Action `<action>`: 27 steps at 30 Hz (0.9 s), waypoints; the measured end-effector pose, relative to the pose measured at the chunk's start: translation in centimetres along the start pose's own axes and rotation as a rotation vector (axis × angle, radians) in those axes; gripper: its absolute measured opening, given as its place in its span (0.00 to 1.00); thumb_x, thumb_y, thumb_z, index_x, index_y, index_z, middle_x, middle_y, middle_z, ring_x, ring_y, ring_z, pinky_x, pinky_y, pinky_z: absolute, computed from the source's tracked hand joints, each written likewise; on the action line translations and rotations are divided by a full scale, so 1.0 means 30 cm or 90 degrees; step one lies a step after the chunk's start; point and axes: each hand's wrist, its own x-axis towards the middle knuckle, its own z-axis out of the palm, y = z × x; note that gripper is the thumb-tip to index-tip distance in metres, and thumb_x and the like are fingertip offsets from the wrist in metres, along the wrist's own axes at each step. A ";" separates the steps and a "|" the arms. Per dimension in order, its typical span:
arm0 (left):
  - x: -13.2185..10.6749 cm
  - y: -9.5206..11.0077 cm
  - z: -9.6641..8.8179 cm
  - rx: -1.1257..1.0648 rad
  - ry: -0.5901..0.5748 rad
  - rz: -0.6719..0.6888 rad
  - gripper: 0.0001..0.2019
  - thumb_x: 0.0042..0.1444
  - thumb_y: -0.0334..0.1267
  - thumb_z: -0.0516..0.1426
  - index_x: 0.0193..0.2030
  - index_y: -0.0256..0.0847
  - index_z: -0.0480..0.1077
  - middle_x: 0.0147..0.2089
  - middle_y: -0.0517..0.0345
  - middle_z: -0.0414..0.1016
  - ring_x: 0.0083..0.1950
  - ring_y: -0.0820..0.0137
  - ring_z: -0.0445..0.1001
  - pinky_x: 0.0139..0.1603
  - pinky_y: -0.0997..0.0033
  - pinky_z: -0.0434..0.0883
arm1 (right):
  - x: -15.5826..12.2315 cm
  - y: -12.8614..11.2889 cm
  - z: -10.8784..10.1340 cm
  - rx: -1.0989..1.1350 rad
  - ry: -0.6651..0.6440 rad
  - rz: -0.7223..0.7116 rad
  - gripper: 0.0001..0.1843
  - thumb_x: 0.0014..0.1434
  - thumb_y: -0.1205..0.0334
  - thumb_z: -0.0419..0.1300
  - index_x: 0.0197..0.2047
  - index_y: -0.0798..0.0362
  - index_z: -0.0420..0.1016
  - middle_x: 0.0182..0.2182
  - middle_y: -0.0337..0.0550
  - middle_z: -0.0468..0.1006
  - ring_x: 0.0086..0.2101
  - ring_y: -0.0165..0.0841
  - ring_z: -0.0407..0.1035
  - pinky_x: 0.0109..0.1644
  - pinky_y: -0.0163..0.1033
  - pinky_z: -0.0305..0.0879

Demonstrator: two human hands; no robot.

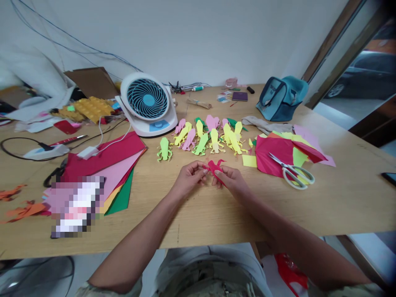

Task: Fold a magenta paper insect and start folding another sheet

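On the table before the fan: red paper figure gripped by both hands

Nearest, left of the fan, a phone with its screen blurred out lies partly on coloured sheets; orange figures lie farther left.

On the fan's near side and to its right, the left hand is closed, pinching one side of the red paper figure between thumb and fingers. The right hand is closed on its other side, thumb on top. Whether the figure touches the table cannot be told.

Well right of the fan, scissors lie across loose paper, mostly red and yellow.

A single green figure sits just in front of the fan. Finished-looking pink, yellow and green figures stand grouped just to its right.

Left of the fan is a yellow textured item. Beyond and right of the fan are a bundle of sticks, a purple booklet and, farthest right, a blue bag.
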 end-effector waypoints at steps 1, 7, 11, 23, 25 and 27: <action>0.000 0.000 0.000 -0.003 0.001 0.001 0.22 0.42 0.50 0.71 0.37 0.37 0.74 0.25 0.63 0.72 0.25 0.76 0.68 0.23 0.77 0.67 | 0.000 -0.001 0.000 -0.002 0.003 -0.002 0.23 0.57 0.38 0.62 0.29 0.52 0.73 0.23 0.40 0.79 0.21 0.28 0.67 0.27 0.34 0.62; -0.008 0.007 0.001 -0.023 0.009 -0.027 0.21 0.42 0.50 0.71 0.35 0.36 0.75 0.26 0.62 0.71 0.25 0.77 0.66 0.23 0.78 0.66 | 0.001 0.001 0.003 -0.028 0.006 -0.024 0.24 0.57 0.37 0.62 0.30 0.51 0.73 0.23 0.39 0.78 0.21 0.29 0.67 0.27 0.35 0.63; -0.009 0.006 -0.005 -0.058 -0.006 -0.067 0.22 0.42 0.51 0.72 0.33 0.36 0.75 0.29 0.60 0.73 0.24 0.79 0.64 0.23 0.79 0.64 | 0.005 0.001 0.003 -0.052 -0.005 -0.042 0.24 0.57 0.36 0.62 0.32 0.50 0.73 0.22 0.38 0.78 0.21 0.29 0.67 0.26 0.35 0.63; -0.007 0.012 -0.038 -0.040 -0.048 -0.169 0.23 0.38 0.53 0.72 0.25 0.36 0.71 0.20 0.63 0.68 0.20 0.82 0.59 0.20 0.79 0.57 | -0.008 0.037 -0.006 -0.245 0.018 -0.123 0.15 0.66 0.54 0.56 0.30 0.51 0.74 0.25 0.39 0.79 0.24 0.30 0.68 0.30 0.34 0.61; -0.004 0.013 -0.043 -0.050 -0.051 -0.191 0.22 0.38 0.52 0.72 0.26 0.35 0.73 0.21 0.62 0.69 0.20 0.82 0.60 0.20 0.80 0.56 | -0.011 0.033 -0.008 -0.287 0.033 -0.144 0.14 0.66 0.56 0.56 0.30 0.51 0.74 0.24 0.39 0.78 0.24 0.30 0.68 0.30 0.34 0.60; -0.002 0.010 -0.042 -0.046 -0.039 -0.194 0.21 0.39 0.51 0.71 0.27 0.35 0.74 0.23 0.60 0.72 0.20 0.81 0.61 0.20 0.79 0.55 | -0.014 0.026 -0.009 -0.318 0.042 -0.166 0.14 0.65 0.58 0.56 0.29 0.51 0.74 0.24 0.38 0.78 0.24 0.29 0.68 0.30 0.34 0.59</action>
